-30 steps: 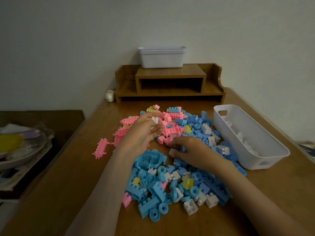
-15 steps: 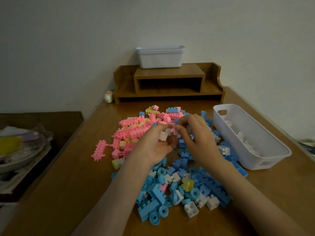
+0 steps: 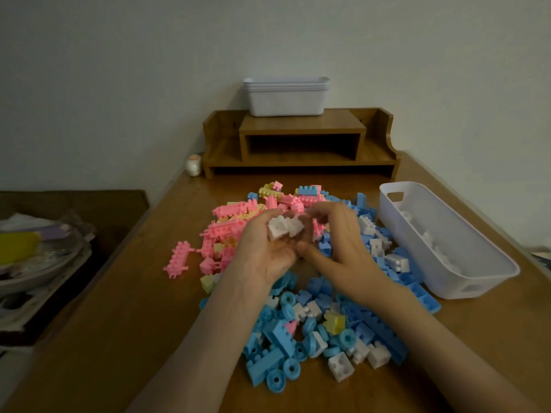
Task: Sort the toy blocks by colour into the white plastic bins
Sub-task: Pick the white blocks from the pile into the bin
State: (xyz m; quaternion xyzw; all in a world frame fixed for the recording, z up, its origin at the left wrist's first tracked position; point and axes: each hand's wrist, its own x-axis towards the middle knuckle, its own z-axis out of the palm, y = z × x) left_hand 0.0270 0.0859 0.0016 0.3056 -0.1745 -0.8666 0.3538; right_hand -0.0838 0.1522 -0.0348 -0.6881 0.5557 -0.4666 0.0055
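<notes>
Loosely cupping white blocks [image 3: 285, 228] in my left hand [image 3: 266, 254], my right hand [image 3: 343, 245] of unclear hold, I risked spilling one short of the white bin [image 3: 441, 272].

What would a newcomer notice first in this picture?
The heap of pink, blue, white and yellow plastic toy blocks spread across the brown wooden table draws the eye first. Above it, the left hand grips small white plastic blocks, the right hand close beside. A long white plastic bin sits at the right, more white blocks inside.
</notes>
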